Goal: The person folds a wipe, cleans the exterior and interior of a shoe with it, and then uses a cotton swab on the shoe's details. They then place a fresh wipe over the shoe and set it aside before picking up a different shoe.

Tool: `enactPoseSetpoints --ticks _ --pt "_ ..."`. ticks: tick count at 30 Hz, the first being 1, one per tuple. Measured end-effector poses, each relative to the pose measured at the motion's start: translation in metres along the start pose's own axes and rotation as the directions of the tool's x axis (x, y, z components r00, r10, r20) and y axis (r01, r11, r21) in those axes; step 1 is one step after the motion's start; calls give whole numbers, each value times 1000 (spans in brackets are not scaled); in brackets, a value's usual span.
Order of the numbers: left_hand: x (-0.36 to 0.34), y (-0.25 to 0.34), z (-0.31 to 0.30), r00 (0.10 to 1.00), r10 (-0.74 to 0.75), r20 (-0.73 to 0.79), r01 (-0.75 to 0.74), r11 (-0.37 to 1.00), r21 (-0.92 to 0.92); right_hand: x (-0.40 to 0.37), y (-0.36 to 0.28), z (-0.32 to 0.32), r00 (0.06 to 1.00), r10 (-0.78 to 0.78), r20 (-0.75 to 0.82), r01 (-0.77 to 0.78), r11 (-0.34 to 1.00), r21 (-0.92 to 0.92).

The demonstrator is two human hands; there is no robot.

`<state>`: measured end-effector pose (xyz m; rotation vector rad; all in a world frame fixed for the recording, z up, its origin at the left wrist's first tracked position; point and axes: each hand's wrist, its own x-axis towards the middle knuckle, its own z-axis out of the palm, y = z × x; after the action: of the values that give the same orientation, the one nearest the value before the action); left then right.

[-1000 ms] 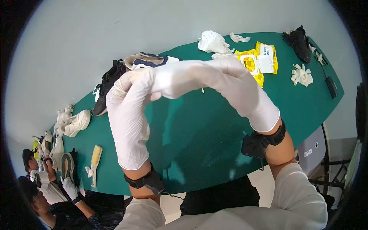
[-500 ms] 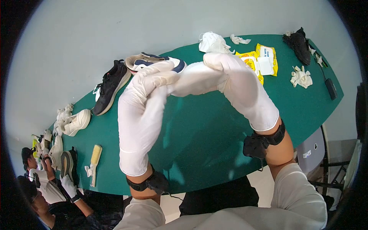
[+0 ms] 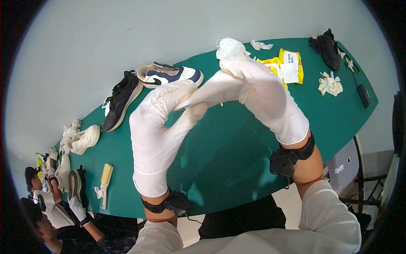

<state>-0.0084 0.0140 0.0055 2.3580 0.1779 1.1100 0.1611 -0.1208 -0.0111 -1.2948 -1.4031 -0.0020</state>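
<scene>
Gripping left hand (image 3: 158, 127), right hand (image 3: 260, 91), swoosh sneaker (image 3: 169, 75)

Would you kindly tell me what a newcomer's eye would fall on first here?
Two white-gloved hands meet mid-frame above the green table: the right hand pinches the glove fingertips of the left hand. Behind them, a navy-and-white sneaker and a black sneaker lie near the table's far edge, with yellow wipe packs to the right.

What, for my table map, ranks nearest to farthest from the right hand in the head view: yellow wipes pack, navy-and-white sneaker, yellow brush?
1. Yellow wipes pack, just right of the right hand.
2. Navy-and-white sneaker, to its left.
3. Yellow brush, far left, near edge.
</scene>
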Motion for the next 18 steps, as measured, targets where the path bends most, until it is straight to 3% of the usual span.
enactPoseSetpoints --ticks 5,6,8,9,10,11,15,17,18 --pt "-1 18 -8 910 -387 149 409 896 -171 -1 1 -8 995 -95 -22 84 948 -306" --pt "-2 17 -11 915 -362 180 391 905 -168 -1 2 -9 994 -104 -26 88 933 -350" --pt "-4 14 -17 920 -311 240 354 920 -166 0 1 -9 995 96 -34 -93 993 68" --pt "-4 13 -16 947 -246 206 294 923 -248 2 0 -9 959 279 52 -266 820 507" --pt "-4 12 -14 969 -183 167 229 917 -327 4 -1 -9 894 394 211 -385 438 812" --pt "-4 11 -13 985 -122 122 161 902 -401 5 -1 -9 890 396 226 -395 419 818" --pt "-5 13 -11 955 -259 142 288 707 -646 9 1 -8 898 337 283 -395 335 855" --pt "-6 13 -13 904 -362 227 409 579 -706 9 1 -9 905 301 299 -389 304 870" --pt "-6 9 -12 913 -336 232 387 529 -755 9 0 -10 905 297 303 -390 298 872"
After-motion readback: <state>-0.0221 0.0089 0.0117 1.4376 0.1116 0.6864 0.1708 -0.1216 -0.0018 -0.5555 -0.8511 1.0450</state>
